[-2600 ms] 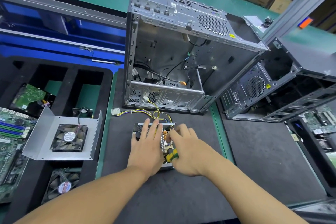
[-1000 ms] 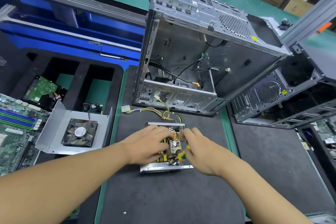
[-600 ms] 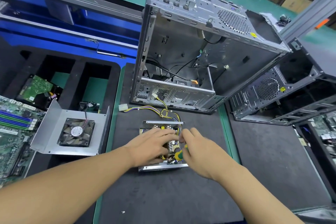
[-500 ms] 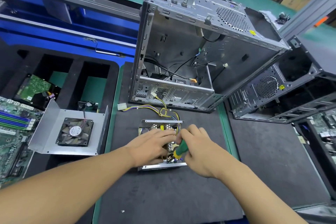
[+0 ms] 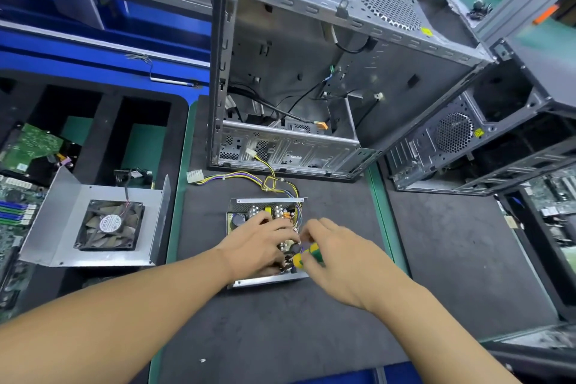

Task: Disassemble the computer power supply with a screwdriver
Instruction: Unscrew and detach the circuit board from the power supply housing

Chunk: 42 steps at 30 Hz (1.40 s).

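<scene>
Left hand (image 5: 260,245), fingers bent, grips the innards of the open grey metal power supply (image 5: 246,216), and right hand (image 5: 343,262) pinches a green-and-yellow-handled screwdriver (image 5: 307,256) at its right side, on a dark mat (image 5: 280,327) over the green table (image 5: 178,212); one black fan (image 5: 109,224) at left, two stripped grey computer cases (image 5: 311,65) behind.

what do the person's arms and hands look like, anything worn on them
The left hand and the right hand are bare: no gloves, and no rings on the parts that show. The left forearm and right forearm are bare too, with no sleeve, watch or wrist strap in view up to the picture's edge.
</scene>
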Motion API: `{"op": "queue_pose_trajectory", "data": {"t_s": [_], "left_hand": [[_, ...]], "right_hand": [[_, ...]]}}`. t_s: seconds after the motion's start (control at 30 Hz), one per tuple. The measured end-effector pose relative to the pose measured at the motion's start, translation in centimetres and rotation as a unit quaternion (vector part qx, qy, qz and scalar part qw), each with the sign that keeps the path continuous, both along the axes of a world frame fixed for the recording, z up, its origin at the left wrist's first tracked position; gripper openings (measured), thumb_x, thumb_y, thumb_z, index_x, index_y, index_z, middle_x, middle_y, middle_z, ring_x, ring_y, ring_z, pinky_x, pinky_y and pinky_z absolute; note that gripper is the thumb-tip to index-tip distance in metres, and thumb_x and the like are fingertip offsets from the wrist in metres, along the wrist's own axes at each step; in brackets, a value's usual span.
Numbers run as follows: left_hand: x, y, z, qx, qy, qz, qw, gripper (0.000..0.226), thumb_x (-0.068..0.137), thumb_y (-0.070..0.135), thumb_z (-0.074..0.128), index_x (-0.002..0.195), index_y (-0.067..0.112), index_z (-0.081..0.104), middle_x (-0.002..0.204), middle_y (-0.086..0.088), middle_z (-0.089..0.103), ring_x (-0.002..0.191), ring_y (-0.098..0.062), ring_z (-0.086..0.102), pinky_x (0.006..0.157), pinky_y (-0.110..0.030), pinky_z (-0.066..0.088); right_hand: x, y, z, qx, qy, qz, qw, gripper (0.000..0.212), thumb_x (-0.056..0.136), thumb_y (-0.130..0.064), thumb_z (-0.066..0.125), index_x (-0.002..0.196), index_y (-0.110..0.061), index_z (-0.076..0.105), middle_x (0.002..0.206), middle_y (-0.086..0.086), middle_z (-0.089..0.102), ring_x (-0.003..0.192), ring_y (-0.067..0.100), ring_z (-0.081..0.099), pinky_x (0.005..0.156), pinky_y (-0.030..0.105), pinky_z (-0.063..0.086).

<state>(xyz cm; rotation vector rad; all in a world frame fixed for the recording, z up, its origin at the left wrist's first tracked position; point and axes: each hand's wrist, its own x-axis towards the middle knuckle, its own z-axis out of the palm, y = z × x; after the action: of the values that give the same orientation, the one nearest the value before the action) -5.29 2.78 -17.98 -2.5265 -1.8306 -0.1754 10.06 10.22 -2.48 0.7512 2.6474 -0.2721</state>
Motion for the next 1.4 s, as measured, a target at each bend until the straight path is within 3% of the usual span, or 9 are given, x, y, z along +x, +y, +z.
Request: {"op": "queue_pose_trajectory", "data": {"t_s": [0.13,0.33,0.5,0.63,0.87,0.97,1.13,1.27,1.4], "left_hand": [[-0.1,0.5,0.5,-0.001,0.038,-0.020,0.999,0.017,0.084,0.049,0.064,0.076,0.037,0.073,0.111,0.008,0.055,0.114,-0.020,0.051,0.082,-0.036,0.031],[0.1,0.7,0.7,-0.014,0.059,-0.029,0.998,0.025,0.093,0.037,0.048,0.085,0.034,0.072,0.112,0.003,0.052,0.112,-0.026,0.047,0.083,-0.041,0.040],[-0.3,0.3,0.9,0.032,0.055,-0.046,0.997,0.019,0.084,0.020,0.052,0.080,0.032,0.067,0.107,0.001,0.058,0.110,-0.025,0.057,0.078,-0.036,0.047],[-0.3,-0.3,-0.1,0.095,0.043,-0.059,0.993,0.028,0.088,0.007,0.031,0.085,0.023,0.054,0.109,-0.006,0.051,0.106,-0.027,0.048,0.075,-0.036,0.045],[-0.6,-0.4,-0.3,0.107,0.019,-0.053,0.993,0.021,0.083,0.004,0.048,0.098,0.019,0.045,0.107,-0.006,0.040,0.102,-0.023,0.042,0.082,-0.036,0.045],[-0.6,-0.5,-0.1,0.101,0.044,-0.051,0.993,0.020,0.081,0.006,0.046,0.096,0.019,0.052,0.104,-0.006,0.036,0.095,-0.023,0.037,0.078,-0.036,0.046],[-0.4,-0.7,0.3,0.075,0.039,-0.044,0.995,0.017,0.077,0.015,0.066,0.083,0.025,0.054,0.107,-0.004,0.040,0.099,-0.024,0.037,0.083,-0.037,0.046],[-0.6,-0.7,0.8,0.047,0.007,-0.048,0.998,0.018,0.077,0.020,0.069,0.079,0.031,0.057,0.115,0.000,0.045,0.107,-0.022,0.039,0.085,-0.035,0.047],[-0.6,-0.6,0.8,0.037,0.033,-0.054,0.997,0.017,0.077,0.015,0.064,0.086,0.029,0.060,0.114,0.001,0.044,0.114,-0.020,0.037,0.089,-0.036,0.046]], "right_hand": [[-0.2,-0.4,-0.3,0.053,0.003,0.014,0.999,0.022,0.103,-0.040,0.029,0.118,-0.028,0.040,0.115,-0.007,0.054,0.093,0.029,0.061,0.069,0.037,0.047],[-0.2,-0.2,0.2,0.021,-0.005,0.041,0.999,0.033,0.090,-0.019,0.046,0.122,-0.026,0.042,0.117,-0.008,0.042,0.108,0.019,0.037,0.069,0.028,0.036],[-0.3,-0.4,0.4,0.006,-0.003,0.009,1.000,0.028,0.091,-0.023,0.043,0.119,-0.027,0.042,0.115,-0.005,0.045,0.102,0.022,0.052,0.067,0.033,0.041],[0.0,-0.4,0.4,0.005,-0.008,0.017,1.000,0.027,0.091,-0.022,0.043,0.117,-0.028,0.041,0.113,-0.006,0.044,0.100,0.022,0.052,0.065,0.033,0.039],[-0.1,-0.8,0.0,0.014,0.020,0.021,0.999,0.026,0.100,-0.048,0.032,0.113,-0.032,0.047,0.108,-0.012,0.046,0.098,0.018,0.045,0.075,0.035,0.046],[-0.6,-0.9,-0.2,0.048,0.011,0.026,0.998,0.019,0.104,-0.033,0.031,0.121,-0.031,0.040,0.110,-0.008,0.047,0.081,0.028,0.055,0.064,0.038,0.046],[-0.5,-0.7,0.2,0.000,-0.005,0.036,0.999,0.046,0.087,-0.020,0.047,0.130,-0.029,0.037,0.122,-0.006,0.040,0.106,0.022,0.042,0.082,0.036,0.046],[-0.5,-1.5,0.2,0.057,-0.032,0.011,0.998,0.038,0.090,-0.038,0.039,0.127,-0.031,0.032,0.105,-0.005,0.047,0.072,0.030,0.051,0.058,0.035,0.036],[-0.7,-1.5,-0.2,0.073,-0.026,0.010,0.997,0.026,0.102,-0.045,0.028,0.116,-0.026,0.039,0.104,-0.002,0.053,0.083,0.034,0.061,0.064,0.038,0.043]]}}
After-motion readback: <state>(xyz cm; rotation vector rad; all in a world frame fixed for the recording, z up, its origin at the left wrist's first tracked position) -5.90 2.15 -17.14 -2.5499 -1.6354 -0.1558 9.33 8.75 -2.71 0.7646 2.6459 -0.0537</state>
